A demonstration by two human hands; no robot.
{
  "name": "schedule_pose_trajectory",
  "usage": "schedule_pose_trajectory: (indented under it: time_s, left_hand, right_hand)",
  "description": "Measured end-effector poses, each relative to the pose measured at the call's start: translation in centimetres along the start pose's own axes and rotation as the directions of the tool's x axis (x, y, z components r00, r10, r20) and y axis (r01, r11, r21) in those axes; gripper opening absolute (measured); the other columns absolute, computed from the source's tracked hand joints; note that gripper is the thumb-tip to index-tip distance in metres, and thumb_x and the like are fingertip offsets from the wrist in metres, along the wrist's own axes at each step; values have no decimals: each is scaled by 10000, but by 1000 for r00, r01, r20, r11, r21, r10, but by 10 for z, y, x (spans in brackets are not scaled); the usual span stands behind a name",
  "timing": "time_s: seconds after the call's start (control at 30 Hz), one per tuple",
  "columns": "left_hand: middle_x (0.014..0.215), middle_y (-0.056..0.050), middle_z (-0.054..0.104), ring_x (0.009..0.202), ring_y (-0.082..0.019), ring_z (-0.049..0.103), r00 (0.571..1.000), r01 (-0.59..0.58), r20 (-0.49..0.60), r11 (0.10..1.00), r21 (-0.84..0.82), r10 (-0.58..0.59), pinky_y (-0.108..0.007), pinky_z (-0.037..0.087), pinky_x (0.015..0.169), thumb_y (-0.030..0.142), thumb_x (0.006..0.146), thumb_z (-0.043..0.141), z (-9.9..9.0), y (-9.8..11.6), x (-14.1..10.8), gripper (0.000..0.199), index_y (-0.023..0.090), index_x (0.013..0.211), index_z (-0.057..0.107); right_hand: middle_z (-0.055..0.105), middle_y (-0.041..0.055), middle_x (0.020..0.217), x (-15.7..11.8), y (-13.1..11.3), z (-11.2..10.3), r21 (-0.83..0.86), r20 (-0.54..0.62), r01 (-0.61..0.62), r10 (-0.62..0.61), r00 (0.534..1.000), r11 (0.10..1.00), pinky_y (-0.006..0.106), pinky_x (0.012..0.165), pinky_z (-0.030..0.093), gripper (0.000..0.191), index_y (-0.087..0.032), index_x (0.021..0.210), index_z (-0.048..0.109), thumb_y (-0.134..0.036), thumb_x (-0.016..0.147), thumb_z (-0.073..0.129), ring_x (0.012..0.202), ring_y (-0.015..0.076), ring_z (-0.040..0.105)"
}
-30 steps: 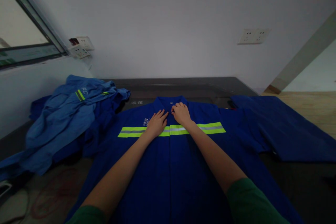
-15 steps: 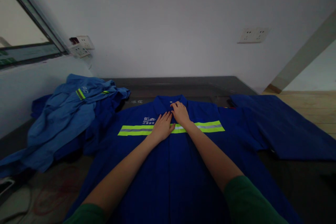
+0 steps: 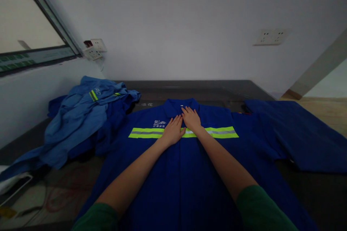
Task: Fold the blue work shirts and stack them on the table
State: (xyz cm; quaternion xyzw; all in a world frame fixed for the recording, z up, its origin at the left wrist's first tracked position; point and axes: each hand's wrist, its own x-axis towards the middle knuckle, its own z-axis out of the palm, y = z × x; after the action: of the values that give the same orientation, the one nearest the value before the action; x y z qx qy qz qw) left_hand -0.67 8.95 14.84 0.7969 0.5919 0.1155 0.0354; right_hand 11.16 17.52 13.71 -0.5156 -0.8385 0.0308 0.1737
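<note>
A dark blue work jacket [image 3: 162,166] lies spread front side up on the dark table, its collar at the far end. A yellow-green reflective band [image 3: 222,132] crosses its chest, and white print sits above the band on the left. My left hand [image 3: 173,130] rests flat on the jacket's front, over the band near the middle. Just below the collar, my right hand [image 3: 191,118] lies on the cloth with its fingers spread. The fingertips of both hands are close together at the front seam.
Crumpled light and dark blue clothes [image 3: 78,115] are heaped at the left. Folded dark blue cloth [image 3: 298,133] lies at the right. Behind the dark table [image 3: 217,85] is a wall with sockets [image 3: 271,37]. A white object [image 3: 16,184] is at the lower left.
The view has shifted slightly left, so the scene appears farther right. The fingers of my right hand, bent before, now lie flatter. My left hand stays on the jacket.
</note>
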Motion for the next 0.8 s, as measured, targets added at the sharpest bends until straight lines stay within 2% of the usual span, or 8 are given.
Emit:
schedule_pose_trajectory:
  time_s: [0.4,0.63,0.73,0.8]
  left_hand:
    - [1524,-171,322,1435,-249,252,1000,7,2,1000,14,-7,-444,218,1174,343,939,377,2,-1,1,585,62,1450,332]
    - [1525,-155,327,1435,-234,254,1000,6,-24,999,33,-6,-430,205,1177,349,952,345,3,0,-1,569,64,1445,345]
    - [1533,-154,309,1439,-230,245,1000,4,-21,999,40,-3,-423,202,1180,356,958,330,4,-1,-1,574,54,1446,340]
    - [1537,-153,300,1441,-228,238,1000,-3,-18,999,44,4,-418,198,1182,356,958,329,4,-1,-2,580,50,1450,331]
  right_hand:
    - [434,170,1460,0,1,1,3,-6,8,-8,1000,1000,502,1119,247,441,-123,1383,477,-250,988,327,1377,270,360]
    - [430,129,1472,-3,-3,-15,101,-179,61,-42,983,993,440,1120,286,463,-140,1415,431,-229,966,353,1387,237,346]
    - [439,137,1465,-2,14,-31,55,-204,18,-7,979,998,492,1127,253,456,-133,1403,445,-255,971,363,1390,264,332]
    - [469,152,1438,-2,40,-47,-20,-173,-53,49,984,998,543,1108,251,452,-140,1396,453,-246,959,397,1366,293,362]
